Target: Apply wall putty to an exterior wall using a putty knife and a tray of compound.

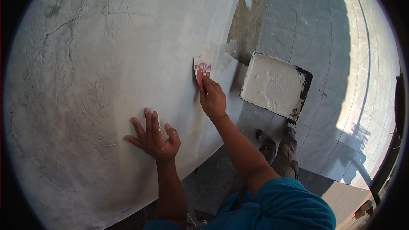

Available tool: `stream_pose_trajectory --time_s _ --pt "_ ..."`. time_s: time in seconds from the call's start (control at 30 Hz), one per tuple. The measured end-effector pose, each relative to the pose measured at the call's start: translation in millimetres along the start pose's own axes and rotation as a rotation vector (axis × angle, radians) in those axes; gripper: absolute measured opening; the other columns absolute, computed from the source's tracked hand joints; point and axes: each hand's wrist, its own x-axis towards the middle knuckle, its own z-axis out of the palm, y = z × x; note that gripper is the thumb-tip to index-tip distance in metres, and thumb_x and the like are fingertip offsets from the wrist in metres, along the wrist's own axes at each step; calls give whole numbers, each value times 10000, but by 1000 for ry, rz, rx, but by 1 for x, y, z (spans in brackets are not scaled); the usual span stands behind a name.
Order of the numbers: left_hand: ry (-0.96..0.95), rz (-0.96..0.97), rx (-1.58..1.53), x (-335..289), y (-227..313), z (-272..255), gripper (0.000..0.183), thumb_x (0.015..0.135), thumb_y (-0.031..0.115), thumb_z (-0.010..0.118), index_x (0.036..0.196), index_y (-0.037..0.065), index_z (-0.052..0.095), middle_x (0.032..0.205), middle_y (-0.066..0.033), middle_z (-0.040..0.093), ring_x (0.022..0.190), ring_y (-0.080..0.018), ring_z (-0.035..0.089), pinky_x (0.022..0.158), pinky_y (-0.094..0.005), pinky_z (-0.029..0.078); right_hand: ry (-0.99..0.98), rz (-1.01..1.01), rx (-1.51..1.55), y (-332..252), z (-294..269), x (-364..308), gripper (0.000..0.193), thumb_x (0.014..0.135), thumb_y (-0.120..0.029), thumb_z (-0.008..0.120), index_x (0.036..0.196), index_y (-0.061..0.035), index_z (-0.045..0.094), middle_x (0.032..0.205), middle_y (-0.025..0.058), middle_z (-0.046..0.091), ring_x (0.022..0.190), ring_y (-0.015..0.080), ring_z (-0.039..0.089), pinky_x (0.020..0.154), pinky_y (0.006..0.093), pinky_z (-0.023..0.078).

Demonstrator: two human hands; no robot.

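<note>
My right hand (213,99) grips a putty knife (202,69) with a reddish, white-smeared body, its broad end up against the pale plastered wall (145,51). Lower and to the left, my left hand (159,139) rests on the same wall with its fingers spread, flecks of white on the fingertips. Right of the putty knife, a shallow black-edged tray (276,86) stands on the tiles, coated with thick white filler. Wet-looking filler (226,53) marks the wall between the knife and a bare brownish patch (249,21).
Grey floor tiles (315,59) run along the wall's right side, with sunlit tiles (375,81) farther right. My feet (291,123) stand just below the tray. Cracks and rough scratches cover the wall's left part (55,102). A dark edge (394,132) borders the far right.
</note>
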Motion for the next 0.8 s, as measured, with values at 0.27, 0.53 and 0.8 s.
stream_pose_trajectory --time_s 0.27,0.53,0.8 --pt "40 50 -20 -1 -4 1 426 878 169 529 1276 31 592 1341 -105 613 1421 -381 362 1162 -580 -92 242 69 -60 18 -32 49 405 862 -53 592 1266 -64 618 1075 152 694 884 319 672 790 389 543" --pt "47 50 -17 -2 -9 0 351 865 183 524 1147 47 682 1286 -98 651 1433 -372 340 1164 -588 -104 -56 -117 -36 -20 -16 -40 455 781 2 638 1232 -52 627 1139 145 684 999 309 662 858 381 547" --pt "48 51 -64 -1 0 7 366 856 168 525 1175 60 666 1289 -81 651 1428 -366 352 1165 -583 -107 161 -76 -27 -5 -21 66 363 807 -33 607 1164 -76 656 1008 147 690 906 334 649 790 398 525"
